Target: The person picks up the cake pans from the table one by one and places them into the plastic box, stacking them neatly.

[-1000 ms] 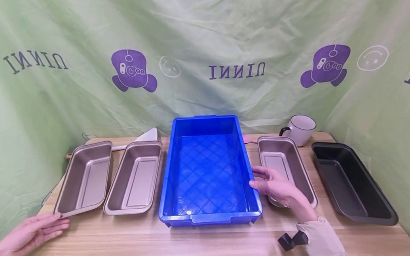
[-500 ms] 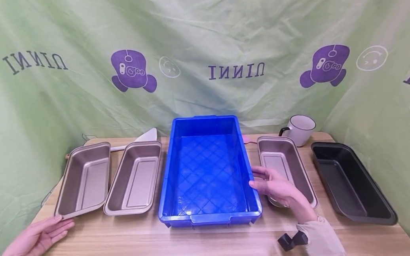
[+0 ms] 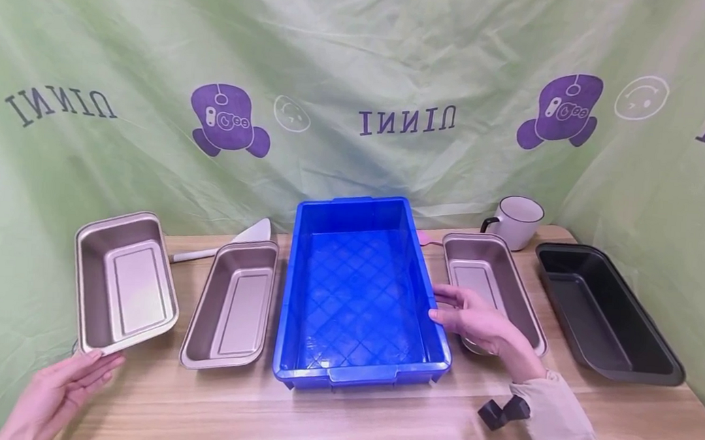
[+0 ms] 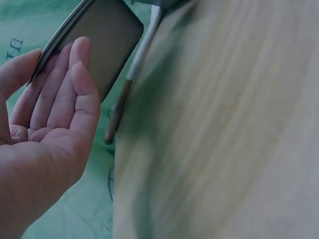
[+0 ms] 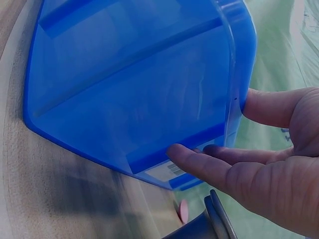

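In the head view my left hand [image 3: 61, 390] pinches the near rim of a bronze loaf pan [image 3: 133, 286] at the far left. The pan is raised off the table and tilted, its inside facing me. The left wrist view shows thumb and fingers on opposite sides of that rim. My right hand [image 3: 474, 320] grips the right side of a blue plastic bin [image 3: 372, 377], thumb at the rim and fingers along the outer wall. A second bronze loaf pan [image 3: 241, 314] stands between the held pan and the bin.
Behind my right hand lies another bronze loaf pan [image 3: 477, 276], with a black loaf pan [image 3: 603, 319] farther right. A white mug [image 3: 519, 225] stands at the back. Behind the left pans lies a white flat-bladed utensil [image 3: 253, 232]. A green curtain [image 3: 351, 56] encloses the table.
My left hand has lifted the far-left loaf pan off the table, up and to the left, tilting its inside toward me. The right hand and the blue bin stay in place.
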Available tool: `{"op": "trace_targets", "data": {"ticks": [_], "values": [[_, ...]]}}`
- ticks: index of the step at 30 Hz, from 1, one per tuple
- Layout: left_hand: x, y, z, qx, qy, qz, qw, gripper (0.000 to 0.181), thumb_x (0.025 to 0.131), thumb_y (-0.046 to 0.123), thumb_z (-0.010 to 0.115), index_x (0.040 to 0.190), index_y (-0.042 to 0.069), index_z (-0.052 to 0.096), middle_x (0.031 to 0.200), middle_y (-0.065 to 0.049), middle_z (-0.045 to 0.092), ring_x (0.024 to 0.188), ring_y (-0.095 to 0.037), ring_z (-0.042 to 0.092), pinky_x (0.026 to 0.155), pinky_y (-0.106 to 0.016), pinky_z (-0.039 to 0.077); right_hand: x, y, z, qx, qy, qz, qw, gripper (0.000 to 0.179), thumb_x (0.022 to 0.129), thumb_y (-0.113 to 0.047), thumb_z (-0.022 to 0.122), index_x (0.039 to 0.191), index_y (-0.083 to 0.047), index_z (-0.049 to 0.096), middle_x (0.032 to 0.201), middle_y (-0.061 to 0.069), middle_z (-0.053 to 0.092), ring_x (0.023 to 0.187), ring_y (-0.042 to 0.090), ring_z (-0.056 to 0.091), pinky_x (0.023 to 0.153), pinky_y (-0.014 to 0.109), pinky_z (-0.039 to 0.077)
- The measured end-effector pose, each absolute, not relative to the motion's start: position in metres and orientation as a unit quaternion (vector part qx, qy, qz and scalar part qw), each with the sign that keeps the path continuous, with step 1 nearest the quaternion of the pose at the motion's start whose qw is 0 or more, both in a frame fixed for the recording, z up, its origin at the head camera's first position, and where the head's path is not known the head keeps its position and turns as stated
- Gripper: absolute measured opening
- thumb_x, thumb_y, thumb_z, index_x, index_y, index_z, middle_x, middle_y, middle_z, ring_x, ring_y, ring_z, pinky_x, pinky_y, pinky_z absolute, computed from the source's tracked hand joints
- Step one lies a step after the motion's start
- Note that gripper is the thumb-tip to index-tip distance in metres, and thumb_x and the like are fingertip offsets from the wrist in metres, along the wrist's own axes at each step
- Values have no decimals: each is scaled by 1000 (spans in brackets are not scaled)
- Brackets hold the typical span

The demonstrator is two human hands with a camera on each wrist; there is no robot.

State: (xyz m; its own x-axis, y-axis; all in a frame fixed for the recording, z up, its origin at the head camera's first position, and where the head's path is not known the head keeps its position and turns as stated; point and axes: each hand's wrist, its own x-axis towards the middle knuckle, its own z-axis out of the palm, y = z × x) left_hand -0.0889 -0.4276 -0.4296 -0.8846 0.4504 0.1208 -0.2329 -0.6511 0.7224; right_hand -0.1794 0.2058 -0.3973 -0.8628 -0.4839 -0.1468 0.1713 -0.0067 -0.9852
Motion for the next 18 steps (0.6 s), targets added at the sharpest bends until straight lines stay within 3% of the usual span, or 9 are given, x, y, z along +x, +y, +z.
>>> {"op": "trace_targets", "data": {"ticks": [6,13,18], "values": [[-97,-411,-409,123,460,869,132,50,104,-2,15,122,-5,62,121,-19,63,114,-25,60,94,-32,49,-179,206,-396,-120,664,-701,231,69,91,4,54,141,21,11,144,42,22,124,39,45,96,35,47],[-108,-382,-388,89,527,837,115,44,104,0,25,118,4,66,116,-11,67,109,-18,63,90,-25,50,-179,207,-399,-121,664,-700,233,68,91,4,54,141,21,12,143,42,23,122,36,48,96,35,47],[-120,-359,-375,87,536,832,112,42,103,0,29,112,4,70,110,-10,69,104,-17,66,85,-24,51,-180,206,-399,-118,668,-697,232,68,91,4,54,141,21,12,144,41,23,123,37,47,96,35,47]]}}
